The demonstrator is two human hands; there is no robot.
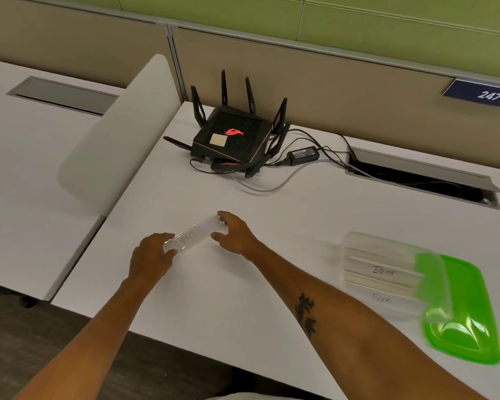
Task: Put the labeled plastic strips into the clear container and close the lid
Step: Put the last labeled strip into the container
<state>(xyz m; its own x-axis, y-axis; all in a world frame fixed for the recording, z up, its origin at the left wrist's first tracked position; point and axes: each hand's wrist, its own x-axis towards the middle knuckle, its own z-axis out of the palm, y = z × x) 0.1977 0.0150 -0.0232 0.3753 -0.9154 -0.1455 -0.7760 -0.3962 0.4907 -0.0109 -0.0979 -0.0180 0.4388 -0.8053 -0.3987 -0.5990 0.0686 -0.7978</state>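
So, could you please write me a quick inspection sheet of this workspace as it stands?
Surface: white desk, mostly bare.
Job's things: clear strip labelled in handwriting, held at both ends; clear container open at right with at least two labelled strips inside; green lid off, lying partly under the container.
Clutter: black router and power adapter at the back.
Grips: left hand and right hand each pinch one end of the strip.
Cables: several run from the router to the desk cable slot.
Surroundings: beige partition, sign 247.
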